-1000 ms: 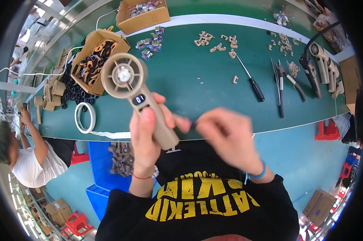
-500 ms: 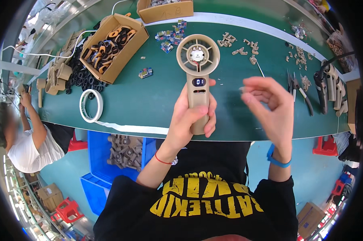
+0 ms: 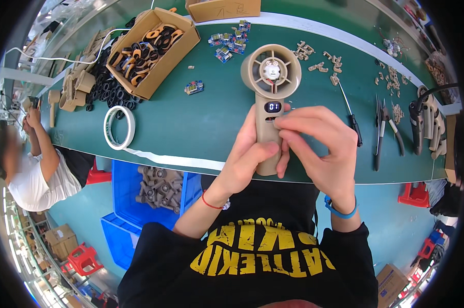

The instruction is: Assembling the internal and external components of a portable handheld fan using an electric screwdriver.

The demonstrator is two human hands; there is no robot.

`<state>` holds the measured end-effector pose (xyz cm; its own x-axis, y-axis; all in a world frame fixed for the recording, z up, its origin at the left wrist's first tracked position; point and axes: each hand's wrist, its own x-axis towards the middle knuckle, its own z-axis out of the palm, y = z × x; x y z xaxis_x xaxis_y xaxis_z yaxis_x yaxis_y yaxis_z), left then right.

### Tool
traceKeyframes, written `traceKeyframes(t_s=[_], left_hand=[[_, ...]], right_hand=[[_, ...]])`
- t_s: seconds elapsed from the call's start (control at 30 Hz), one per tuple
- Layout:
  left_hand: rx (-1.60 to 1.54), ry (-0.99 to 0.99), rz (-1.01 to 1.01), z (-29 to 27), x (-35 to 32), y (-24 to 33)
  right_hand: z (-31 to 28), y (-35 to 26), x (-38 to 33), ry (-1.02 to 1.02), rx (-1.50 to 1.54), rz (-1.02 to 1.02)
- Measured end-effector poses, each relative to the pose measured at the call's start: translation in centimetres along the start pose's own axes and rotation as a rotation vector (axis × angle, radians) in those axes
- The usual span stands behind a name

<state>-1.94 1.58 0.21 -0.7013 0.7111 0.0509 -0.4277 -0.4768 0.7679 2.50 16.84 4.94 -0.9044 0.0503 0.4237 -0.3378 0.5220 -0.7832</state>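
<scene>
— Two hands on one unit. Left hand [image 3: 250, 161] wrapped closed round the lower handle of the beige handheld fan [image 3: 270, 105], held upright above the near edge of the green counter [image 3: 191, 118]. Round fan head at the far end, guard open, motor and wires visible inside. Small display [image 3: 273, 107] on the handle lit.

— Right hand?

— Right hand [image 3: 321, 149] curled, fingertips [image 3: 283, 123] pinched against the handle face just below the display. Whether anything small sits between the fingertips: cannot tell, covered by the fingers.

— Advice for the step?

— Judged as a check or press at the control area under the display. Best done with the left grip firm and low, clear of the display. Light fingertip pressure only; housing appears unfinished, wires exposed in the head, so no squeezing near the far end. Unit kept over the counter, not past the near edge, in case of a slip toward the blue bin [image 3: 134, 195] of beige parts below.

— Surroundings?

— Screwdriver [image 3: 350, 110] and pliers [image 3: 383, 131] lying to the right on the counter, within reach, untouched. Roll of tape [image 3: 119, 127] to the left. Cardboard box [image 3: 150, 49] of black and orange rings at far left, small circuit boards [image 3: 229, 41] far centre. Another person [image 3: 32, 169] seated well to the left, own hands busy, apart from this work.
</scene>
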Motion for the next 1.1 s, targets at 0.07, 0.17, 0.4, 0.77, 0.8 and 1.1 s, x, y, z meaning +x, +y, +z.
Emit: traceKeyframes(t_s=[0.07,0.17,0.4,0.77,0.8,1.1], left_hand=[[0.005,-0.027,-0.001,0.0,-0.1,-0.1],[0.024,-0.013,-0.011,0.2,-0.2,0.0],[0.045,-0.016,-0.001,0.3,-0.2,0.1],[0.08,-0.028,0.001,0.6,-0.2,0.2],[0.081,-0.017,0.013,0.7,-0.1,0.2],[0.169,0.052,0.032,1.4,-0.4,0.6]], right_hand=[[0.0,0.0,0.0,0.005,-0.07,-0.048],[-0.1,-0.2,-0.1,-0.01,-0.025,-0.022],[0.2,0.7,-0.1,0.001,0.06,-0.045],[0.9,0.7,-0.9,0.108,0.073,0.022],[0.9,0.7,-1.0,0.114,0.107,0.042],[1.3,0.9,-1.6,0.114,0.636,0.278]])
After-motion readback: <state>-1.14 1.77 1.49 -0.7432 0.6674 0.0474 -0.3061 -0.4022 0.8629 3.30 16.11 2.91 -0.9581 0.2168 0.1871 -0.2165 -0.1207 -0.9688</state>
